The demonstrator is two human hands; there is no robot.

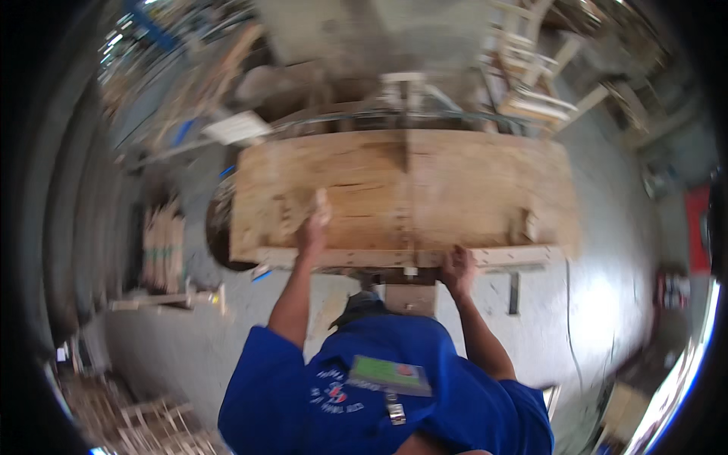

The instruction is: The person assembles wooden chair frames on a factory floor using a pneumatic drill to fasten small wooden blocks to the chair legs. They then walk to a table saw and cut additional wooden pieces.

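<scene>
A wide saw table (493, 182) with a worn wooden top lies before me, parted by a dark line down its middle. Along its near edge runs a long pale wooden strip (356, 258) with small dark marks. Over the left half of the top, my left hand (314, 227) is closed on a small pale piece of wood (322, 200), blurred by motion. My right hand (458, 268) grips the strip right of the middle, its fingers bent over the upper edge. A small wooden block (528, 224) rests on the right of the top.
Bundled wooden sticks (164, 246) stand on the floor at the left. Pale wooden chair frames (535, 83) are at the back right. More cut wood (152, 425) is heaped at the lower left. A cable (570, 326) trails over the floor at the right.
</scene>
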